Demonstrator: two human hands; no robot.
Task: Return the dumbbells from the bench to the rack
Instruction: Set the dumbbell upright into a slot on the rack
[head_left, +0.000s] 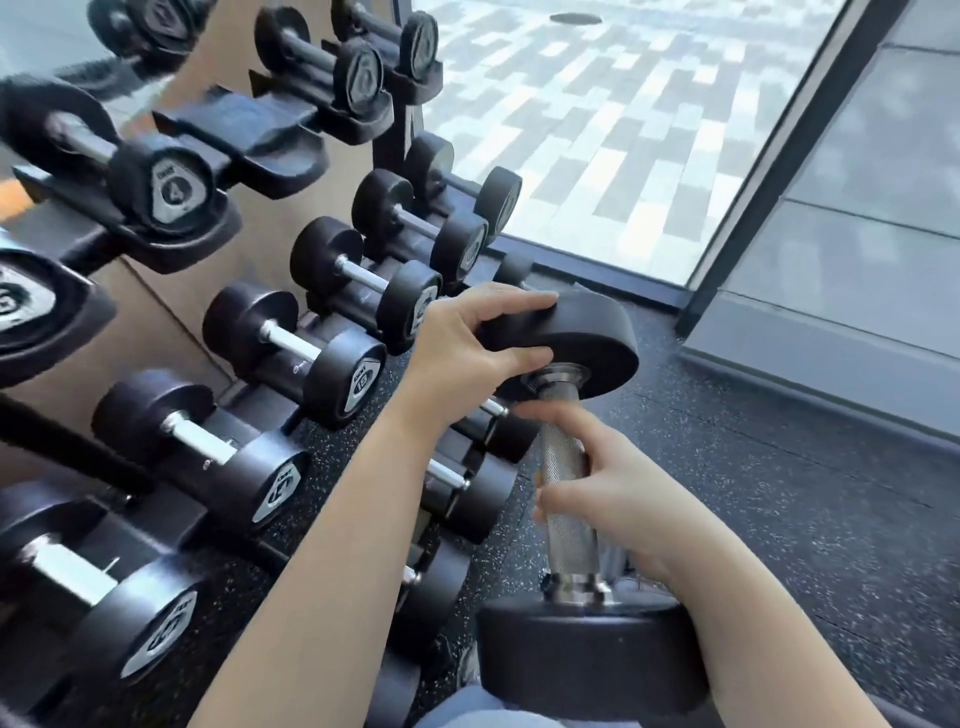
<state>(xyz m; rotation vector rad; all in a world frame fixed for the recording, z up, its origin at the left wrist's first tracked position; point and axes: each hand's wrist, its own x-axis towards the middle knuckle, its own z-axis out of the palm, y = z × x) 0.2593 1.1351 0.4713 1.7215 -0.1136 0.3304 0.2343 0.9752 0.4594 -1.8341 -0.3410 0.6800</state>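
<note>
A black dumbbell (571, 512) with a knurled steel handle stands nearly upright in front of me, its lower head near my lap. My left hand (467, 345) grips the edge of the upper head, thumb under and fingers over the top. My right hand (605, 486) wraps round the steel handle from the right. The dumbbell rack (270, 156) runs along the left side, several black dumbbells lying in its cradles on three tiers. One long cradle on the top tier is bare. The bench is not in view.
Speckled black rubber floor (753, 467) spreads to the right. A tall window (623, 130) with a dark frame rises behind the rack's far end, paved ground outside. A grey wall panel (857, 234) stands at the right. More dumbbells sit low on the rack beside my left forearm.
</note>
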